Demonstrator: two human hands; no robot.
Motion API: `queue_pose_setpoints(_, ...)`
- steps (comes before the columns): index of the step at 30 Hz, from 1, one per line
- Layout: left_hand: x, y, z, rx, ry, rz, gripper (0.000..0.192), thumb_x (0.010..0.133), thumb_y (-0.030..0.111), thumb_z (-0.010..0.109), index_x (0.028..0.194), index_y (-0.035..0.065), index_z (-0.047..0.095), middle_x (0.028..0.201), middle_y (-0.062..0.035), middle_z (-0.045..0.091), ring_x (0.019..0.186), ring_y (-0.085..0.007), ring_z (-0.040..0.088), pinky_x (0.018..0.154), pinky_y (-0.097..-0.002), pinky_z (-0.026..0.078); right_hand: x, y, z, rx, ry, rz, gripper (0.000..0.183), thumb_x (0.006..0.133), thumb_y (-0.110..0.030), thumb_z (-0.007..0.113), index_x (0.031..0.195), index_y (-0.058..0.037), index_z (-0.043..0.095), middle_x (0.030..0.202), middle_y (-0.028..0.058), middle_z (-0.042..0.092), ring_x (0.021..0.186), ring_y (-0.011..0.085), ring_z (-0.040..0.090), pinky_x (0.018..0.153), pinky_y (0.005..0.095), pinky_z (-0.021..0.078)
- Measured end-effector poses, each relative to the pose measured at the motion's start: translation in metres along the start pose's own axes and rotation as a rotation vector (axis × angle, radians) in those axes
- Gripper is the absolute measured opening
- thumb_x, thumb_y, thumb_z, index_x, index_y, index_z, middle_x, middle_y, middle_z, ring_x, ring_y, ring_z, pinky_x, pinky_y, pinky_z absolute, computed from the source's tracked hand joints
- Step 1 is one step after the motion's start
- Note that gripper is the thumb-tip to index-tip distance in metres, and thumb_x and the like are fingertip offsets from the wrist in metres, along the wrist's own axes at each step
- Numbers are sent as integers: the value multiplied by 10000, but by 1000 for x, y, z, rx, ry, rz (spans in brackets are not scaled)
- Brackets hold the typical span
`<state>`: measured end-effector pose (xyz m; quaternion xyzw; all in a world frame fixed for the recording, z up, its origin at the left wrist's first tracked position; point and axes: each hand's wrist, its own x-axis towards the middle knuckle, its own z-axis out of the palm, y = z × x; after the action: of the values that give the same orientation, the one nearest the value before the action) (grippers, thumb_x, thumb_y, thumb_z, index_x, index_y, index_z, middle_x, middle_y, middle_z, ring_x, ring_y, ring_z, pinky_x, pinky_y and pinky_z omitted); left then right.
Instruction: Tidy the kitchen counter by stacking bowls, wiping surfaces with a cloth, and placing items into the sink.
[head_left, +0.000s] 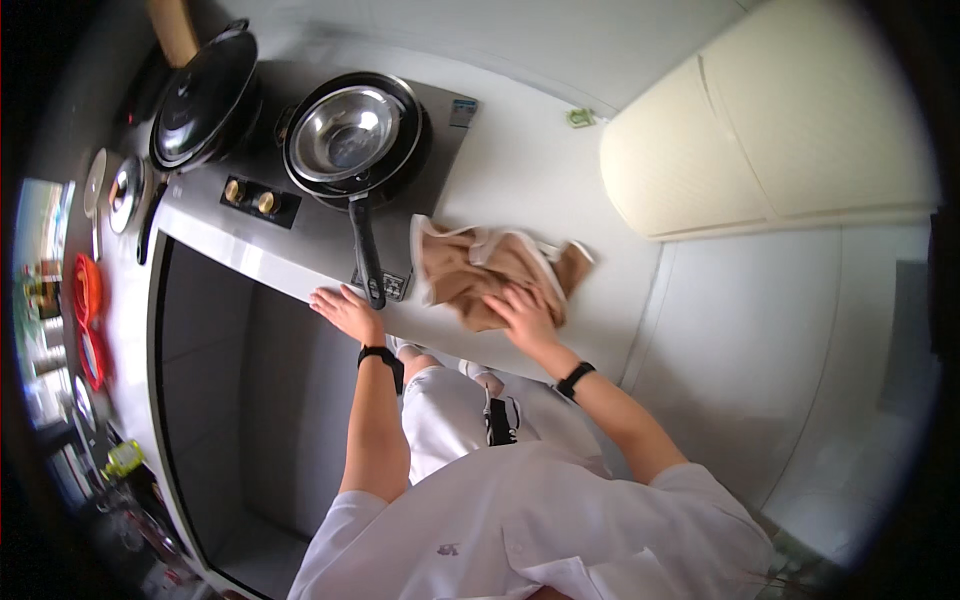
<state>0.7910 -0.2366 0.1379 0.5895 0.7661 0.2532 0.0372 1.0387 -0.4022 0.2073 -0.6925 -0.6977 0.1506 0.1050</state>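
Note:
My right hand (527, 319) presses down on a crumpled brown cloth with white edging (480, 274), which lies on the white countertop (517, 172) and touches the right edge of the gas stove (315, 232). The fingers look spread over the fabric, slightly blurred. My left hand (349, 313) rests with its palm on the counter's front edge, just left of the frying pan's black handle (365, 251), and holds nothing. On the stove's right burner the black frying pan (411, 150) has a shiny metal bowl (345, 135) in it.
A lidded black wok (202, 105) sits on the left burner, above two brass-coloured knobs (251, 196). Beyond it are a small pan with a glass lid (127, 193) and red baskets (88, 300). A cream-coloured appliance or cabinet (750, 127) stands right of the counter; a small green item (580, 118) lies near the wall.

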Motion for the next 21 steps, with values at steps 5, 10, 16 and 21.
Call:
queue_pose_setpoints(5, -24, 37, -3, 47, 24, -192, 504, 855, 299, 346, 1226, -37, 282, 1298, -190, 245, 1213, -339, 182, 1003, -379, 166, -63, 30, -30, -21, -29, 193, 663, 626, -96, 588, 1237, -187, 348, 1179, 142, 384, 1125, 280, 345, 931, 491, 226)
queue_pose_setpoints(10, -38, 57, -27, 41, -62, -238, 506, 841, 249, 360, 1253, -17, 234, 1325, -170, 194, 1237, -317, 123, 1012, -373, 137, -14, 68, -41, -113, -28, 157, 608, 668, -48, 544, 1232, -169, 354, 1192, 175, 360, 1120, 324, 335, 928, 472, 251)
queue_pose_setpoints(16, -43, 68, -44, 51, -88, -291, 510, 840, 251, 351, 1265, 4, 215, 1332, -153, 185, 1243, -309, 108, 1015, -375, 130, 159, 148, -43, -101, 440, 218, 349, 805, -125, 419, 1149, -64, 431, 1067, 204, 462, 1009, 351, 419, 867, 416, 327)
queue_pose_setpoints(21, -55, 67, -52, 63, -131, -251, 518, 847, 281, 322, 1270, 6, 205, 1335, -153, 175, 1246, -316, 91, 1017, -374, 118, 235, 191, -61, -134, 593, 372, 271, 826, -158, 396, 1039, -19, 490, 1012, 203, 503, 919, 360, 478, 789, 430, 377)
